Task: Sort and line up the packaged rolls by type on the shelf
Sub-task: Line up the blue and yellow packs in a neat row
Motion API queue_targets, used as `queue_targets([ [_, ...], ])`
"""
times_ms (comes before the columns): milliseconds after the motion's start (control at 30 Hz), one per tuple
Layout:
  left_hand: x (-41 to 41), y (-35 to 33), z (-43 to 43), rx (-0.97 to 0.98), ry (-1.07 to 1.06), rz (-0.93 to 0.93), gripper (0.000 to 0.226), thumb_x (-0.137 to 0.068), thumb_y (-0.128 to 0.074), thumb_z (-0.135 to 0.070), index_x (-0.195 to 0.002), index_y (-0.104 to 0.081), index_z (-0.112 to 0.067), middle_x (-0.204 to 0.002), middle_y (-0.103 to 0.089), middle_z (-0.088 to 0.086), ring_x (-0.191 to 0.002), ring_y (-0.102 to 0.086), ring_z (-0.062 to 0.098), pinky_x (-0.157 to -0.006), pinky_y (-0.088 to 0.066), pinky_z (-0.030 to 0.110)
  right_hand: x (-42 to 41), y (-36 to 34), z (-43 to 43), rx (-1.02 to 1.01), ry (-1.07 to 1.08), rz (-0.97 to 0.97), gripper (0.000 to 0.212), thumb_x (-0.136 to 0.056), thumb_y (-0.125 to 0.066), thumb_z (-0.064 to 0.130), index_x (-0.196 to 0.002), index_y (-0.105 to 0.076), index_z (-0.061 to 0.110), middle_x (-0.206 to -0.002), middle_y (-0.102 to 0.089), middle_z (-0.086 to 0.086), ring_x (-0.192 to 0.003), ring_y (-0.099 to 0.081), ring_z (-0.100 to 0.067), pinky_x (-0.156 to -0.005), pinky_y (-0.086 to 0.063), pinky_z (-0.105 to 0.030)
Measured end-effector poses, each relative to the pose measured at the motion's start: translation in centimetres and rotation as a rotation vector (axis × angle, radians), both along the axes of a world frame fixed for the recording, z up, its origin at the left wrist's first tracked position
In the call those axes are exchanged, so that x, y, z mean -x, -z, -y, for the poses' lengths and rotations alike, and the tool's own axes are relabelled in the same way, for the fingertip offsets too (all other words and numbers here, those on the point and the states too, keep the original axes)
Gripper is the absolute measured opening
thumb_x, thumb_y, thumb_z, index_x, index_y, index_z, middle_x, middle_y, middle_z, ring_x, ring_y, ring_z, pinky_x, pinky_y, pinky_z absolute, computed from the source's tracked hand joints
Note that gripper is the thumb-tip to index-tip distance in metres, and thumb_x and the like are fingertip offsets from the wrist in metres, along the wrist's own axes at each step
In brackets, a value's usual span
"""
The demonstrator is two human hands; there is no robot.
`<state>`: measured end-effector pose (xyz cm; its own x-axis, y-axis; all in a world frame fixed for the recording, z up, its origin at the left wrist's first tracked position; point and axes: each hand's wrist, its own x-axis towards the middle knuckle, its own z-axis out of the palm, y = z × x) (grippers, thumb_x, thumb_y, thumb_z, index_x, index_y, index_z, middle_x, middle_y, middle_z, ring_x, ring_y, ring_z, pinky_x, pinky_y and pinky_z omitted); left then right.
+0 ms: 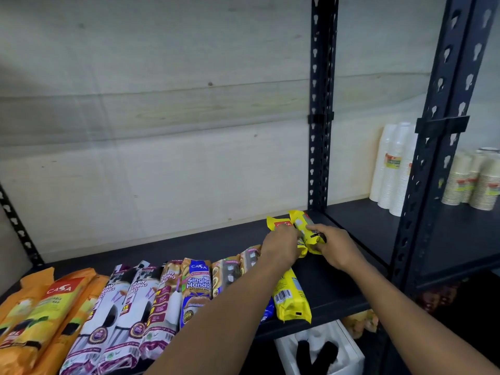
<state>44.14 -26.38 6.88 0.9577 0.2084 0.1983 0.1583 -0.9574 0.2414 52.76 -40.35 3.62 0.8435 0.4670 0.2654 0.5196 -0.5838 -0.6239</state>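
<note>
Packaged rolls lie side by side on the dark shelf (pixel 338 282). From the left come orange packs (pixel 40 315), white draw-string packs (pixel 116 315), a blue pack (pixel 196 288), brown packs (pixel 224 274) and a yellow pack (pixel 290 296) at the front edge. Toward the back right, my left hand (pixel 281 246) grips one yellow roll (pixel 278 224) and my right hand (pixel 334 246) grips a second yellow roll (pixel 303 226) beside it. My forearms hide part of the row.
Dark slotted uprights (pixel 320 117) divide this bay from the right bay, where stacks of white cups (pixel 392 169) and printed cups (pixel 476 182) stand. A white box (pixel 324 350) sits below the shelf. A pale wall backs the shelf.
</note>
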Motion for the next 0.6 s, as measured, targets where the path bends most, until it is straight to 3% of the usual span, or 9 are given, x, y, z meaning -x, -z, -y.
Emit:
queue_targets([
  [233, 1.8, -1.4, 2.0, 0.042, 0.045, 0.13, 0.022, -0.083, -0.069, -0.021, -0.105, -0.069, -0.02, -0.105, -0.065, 0.011, -0.096, -0.061, 0.037, -0.076, -0.049, 0.038, 1.4, -1.0, 2.1, -0.057, 0.013, 0.149, 0.057, -0.08, -0.068, -0.006, -0.131, -0.062, 0.02, -0.13, -0.062, -0.007, -0.116, -0.059, -0.022, -0.092, -0.037, -0.016],
  [367, 3.5, -2.5, 3.9, 0.014, 0.062, 0.198, 0.028, -0.083, -0.068, -0.02, -0.111, -0.069, -0.02, -0.106, -0.066, 0.013, -0.095, -0.062, 0.039, -0.077, -0.05, 0.039, 2.5, -1.5, 4.4, -0.029, 0.0, 0.286, 0.06, -0.076, -0.071, -0.007, -0.129, -0.064, 0.021, -0.128, -0.06, -0.007, -0.117, -0.058, -0.024, -0.097, -0.036, -0.02],
  [600, 6.9, -1.2, 5.7, -0.066, 0.086, 0.255, 0.03, -0.082, -0.066, -0.016, -0.111, -0.07, -0.017, -0.108, -0.068, 0.011, -0.098, -0.062, 0.034, -0.081, -0.051, 0.041, 5.8, -0.6, 7.2, 0.007, -0.067, 0.294, 0.063, -0.079, -0.07, -0.006, -0.132, -0.06, 0.025, -0.129, -0.054, 0.0, -0.119, -0.053, -0.019, -0.1, -0.038, -0.023],
])
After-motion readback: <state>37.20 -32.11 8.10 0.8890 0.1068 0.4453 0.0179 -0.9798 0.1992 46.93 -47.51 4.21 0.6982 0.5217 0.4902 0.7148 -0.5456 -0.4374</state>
